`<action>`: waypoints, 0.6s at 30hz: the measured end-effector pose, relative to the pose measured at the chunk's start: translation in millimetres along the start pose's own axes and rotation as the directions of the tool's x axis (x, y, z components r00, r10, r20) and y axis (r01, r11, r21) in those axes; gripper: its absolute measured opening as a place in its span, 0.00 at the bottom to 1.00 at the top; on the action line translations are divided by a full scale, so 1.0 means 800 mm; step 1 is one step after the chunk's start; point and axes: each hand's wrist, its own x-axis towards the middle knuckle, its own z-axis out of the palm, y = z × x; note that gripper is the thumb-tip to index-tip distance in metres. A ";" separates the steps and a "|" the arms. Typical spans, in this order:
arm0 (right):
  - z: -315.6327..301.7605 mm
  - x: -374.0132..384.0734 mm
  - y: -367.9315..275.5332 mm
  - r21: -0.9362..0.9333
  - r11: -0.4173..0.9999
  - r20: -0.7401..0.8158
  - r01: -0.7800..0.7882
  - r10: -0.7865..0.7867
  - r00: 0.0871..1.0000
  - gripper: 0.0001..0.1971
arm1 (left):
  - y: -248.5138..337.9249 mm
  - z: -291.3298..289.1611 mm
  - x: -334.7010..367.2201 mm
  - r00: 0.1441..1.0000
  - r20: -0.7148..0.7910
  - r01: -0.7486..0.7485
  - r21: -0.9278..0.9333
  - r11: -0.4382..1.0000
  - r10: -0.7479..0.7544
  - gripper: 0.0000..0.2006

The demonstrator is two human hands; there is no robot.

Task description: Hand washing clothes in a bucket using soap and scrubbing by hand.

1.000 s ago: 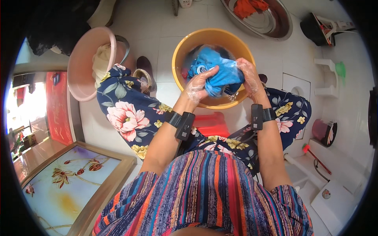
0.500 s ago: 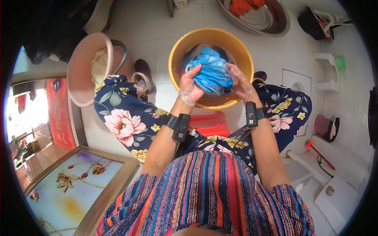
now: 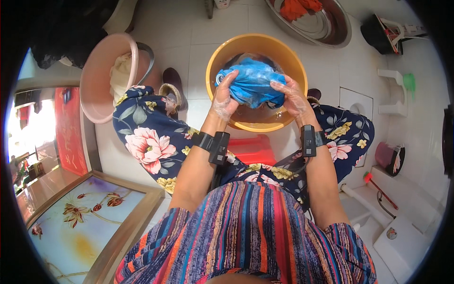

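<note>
- Your left hand is raised ahead of you, fingers curled shut in a grip, skin wet and soapy.
- Your right hand mirrors it, close beside, fingers clenched too.
- Both forearms are bare, reaching forward from your lap, each with a black band at the wrist.
</note>
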 end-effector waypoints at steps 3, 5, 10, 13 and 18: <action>-0.001 0.003 0.008 0.004 0.998 -0.018 -0.070 0.071 0.997 0.18 | -0.003 0.008 -0.005 0.997 0.057 0.060 -0.064 0.996 -0.056 0.21; -0.014 0.009 0.030 -0.102 0.988 -0.034 -0.116 0.113 0.993 0.22 | -0.008 0.006 -0.003 0.991 0.100 0.090 -0.019 0.996 -0.088 0.21; -0.005 0.009 0.049 0.188 0.980 0.048 -0.063 0.055 0.997 0.35 | -0.026 0.012 -0.012 0.970 0.177 0.203 -0.206 0.957 -0.167 0.23; 0.016 0.013 0.047 0.224 0.975 -0.045 0.010 0.000 0.999 0.36 | -0.024 0.005 -0.012 0.976 0.110 0.214 -0.283 0.935 -0.190 0.23; 0.019 0.015 0.022 -0.158 0.984 -0.115 0.085 -0.104 0.988 0.21 | -0.014 0.004 -0.008 0.995 0.012 0.097 -0.037 0.995 -0.097 0.16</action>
